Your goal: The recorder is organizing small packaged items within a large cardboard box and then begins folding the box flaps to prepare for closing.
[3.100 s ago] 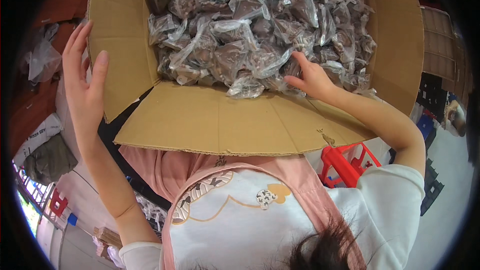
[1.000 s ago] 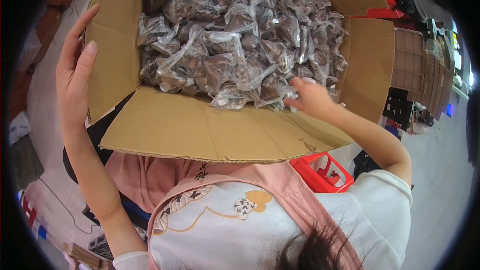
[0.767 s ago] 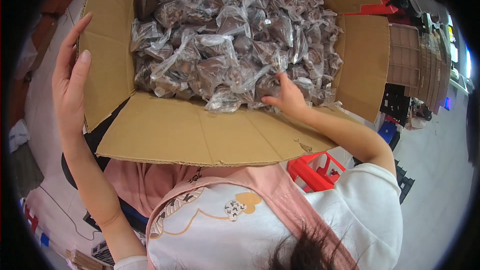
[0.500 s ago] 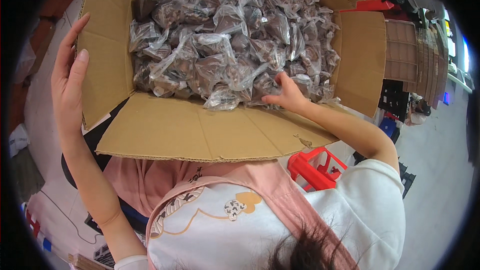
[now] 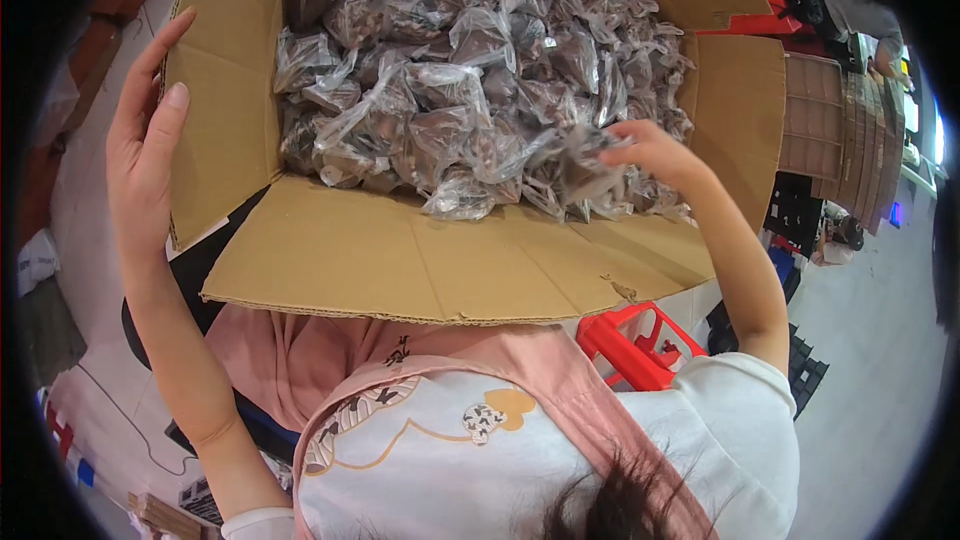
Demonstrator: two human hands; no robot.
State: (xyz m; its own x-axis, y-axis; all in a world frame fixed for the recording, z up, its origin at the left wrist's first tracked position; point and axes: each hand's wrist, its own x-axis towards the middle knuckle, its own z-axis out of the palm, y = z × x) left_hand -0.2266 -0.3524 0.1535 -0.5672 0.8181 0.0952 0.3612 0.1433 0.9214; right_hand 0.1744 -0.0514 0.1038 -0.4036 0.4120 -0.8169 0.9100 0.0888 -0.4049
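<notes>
A large cardboard box (image 5: 460,265) is full of small knotted clear plastic bags (image 5: 440,125) with dark brown contents I cannot make out. My right hand (image 5: 650,152) pinches one clear bag (image 5: 588,168) at the front right of the pile, and this bag is smeared by motion. At the box's left side, my left hand (image 5: 142,155) rests against the edge of the left flap (image 5: 225,90). Its fingers and thumb are stretched out and apart.
A red plastic stool (image 5: 640,345) stands below the box's front flap. To the right are a grey mesh crate (image 5: 812,105), stacked cardboard (image 5: 858,140) and black crates (image 5: 795,210). Another person (image 5: 860,5) is at the far right. A cable (image 5: 125,420) lies on the floor at left.
My right hand has closed on a bag and moved right and slightly up with it. My left hand stays at the flap, while the whole view has shifted slightly.
</notes>
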